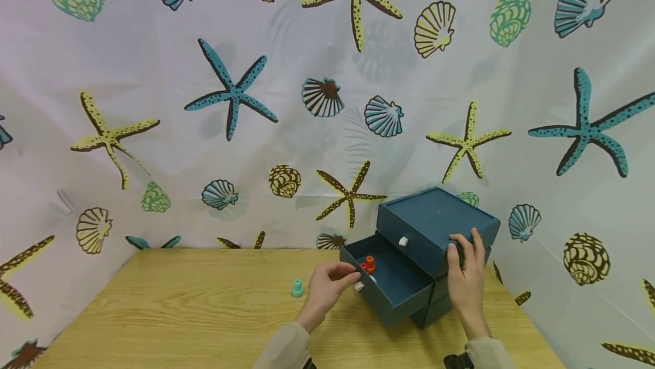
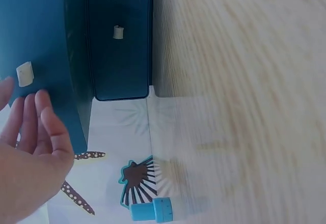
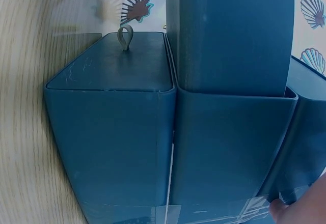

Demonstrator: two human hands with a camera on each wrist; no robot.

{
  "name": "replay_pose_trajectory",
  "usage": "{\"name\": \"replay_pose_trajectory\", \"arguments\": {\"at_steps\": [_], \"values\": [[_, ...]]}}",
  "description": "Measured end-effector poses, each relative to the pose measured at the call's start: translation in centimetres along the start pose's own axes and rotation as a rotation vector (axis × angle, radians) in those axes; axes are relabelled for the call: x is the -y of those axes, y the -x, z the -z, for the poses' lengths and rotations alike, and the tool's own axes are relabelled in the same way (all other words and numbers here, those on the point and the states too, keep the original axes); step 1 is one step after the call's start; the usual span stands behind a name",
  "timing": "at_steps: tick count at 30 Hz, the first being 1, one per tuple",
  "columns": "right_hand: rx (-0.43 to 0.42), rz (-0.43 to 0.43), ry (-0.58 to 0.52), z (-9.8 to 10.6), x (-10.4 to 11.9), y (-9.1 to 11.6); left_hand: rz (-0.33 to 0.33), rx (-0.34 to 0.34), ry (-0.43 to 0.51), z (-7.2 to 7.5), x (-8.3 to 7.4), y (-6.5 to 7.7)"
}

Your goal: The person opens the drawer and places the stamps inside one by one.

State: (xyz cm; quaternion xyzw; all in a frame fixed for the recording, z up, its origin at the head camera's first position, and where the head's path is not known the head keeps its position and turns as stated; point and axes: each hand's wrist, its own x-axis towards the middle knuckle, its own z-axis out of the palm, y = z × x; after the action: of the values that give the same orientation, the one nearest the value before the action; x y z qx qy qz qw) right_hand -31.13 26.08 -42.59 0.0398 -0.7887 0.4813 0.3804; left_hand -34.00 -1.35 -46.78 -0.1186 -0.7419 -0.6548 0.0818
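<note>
A dark blue chest of drawers (image 1: 440,215) stands at an angle on the right of the table, its middle drawer (image 1: 404,266) pulled well out. Inside that drawer sit small orange pegs (image 1: 370,265), a red one and something white. My left hand (image 1: 327,289) is at the drawer's front panel, fingertips right beside the pale pull tab (image 2: 25,74), fingers loosely bent. On the chest's top right edge rests my right hand (image 1: 467,278), fingers spread over the top; the right wrist view catches only a fingertip (image 3: 277,208) against the side.
Left of my left hand a green stepped peg (image 1: 297,288) stands on the wooden table (image 1: 204,301). A blue peg (image 2: 153,210) is partly hidden behind that hand in the head view. The bottom drawer (image 2: 119,66) is closed. Behind hangs a curtain (image 1: 286,147) printed with shells and starfish.
</note>
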Motion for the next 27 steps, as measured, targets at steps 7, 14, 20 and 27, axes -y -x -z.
{"name": "replay_pose_trajectory", "arguments": {"at_steps": [7, 14, 20, 27], "values": [[-0.002, -0.009, -0.004, 0.0, 0.0, 0.2, 0.120, 0.155, 0.057, 0.4, 0.3, 0.2], [-0.002, -0.010, -0.008, 0.1, -0.1, 0.4, 0.174, 0.221, 0.123, 0.2, 0.5, 0.3], [0.007, -0.007, -0.002, 0.1, -0.1, 0.3, 0.173, 0.215, 0.153, -0.3, 0.4, 0.2], [0.004, 0.008, -0.021, 0.0, -0.2, -0.1, 0.149, 0.172, 0.094, -1.2, 0.3, -0.2]]}}
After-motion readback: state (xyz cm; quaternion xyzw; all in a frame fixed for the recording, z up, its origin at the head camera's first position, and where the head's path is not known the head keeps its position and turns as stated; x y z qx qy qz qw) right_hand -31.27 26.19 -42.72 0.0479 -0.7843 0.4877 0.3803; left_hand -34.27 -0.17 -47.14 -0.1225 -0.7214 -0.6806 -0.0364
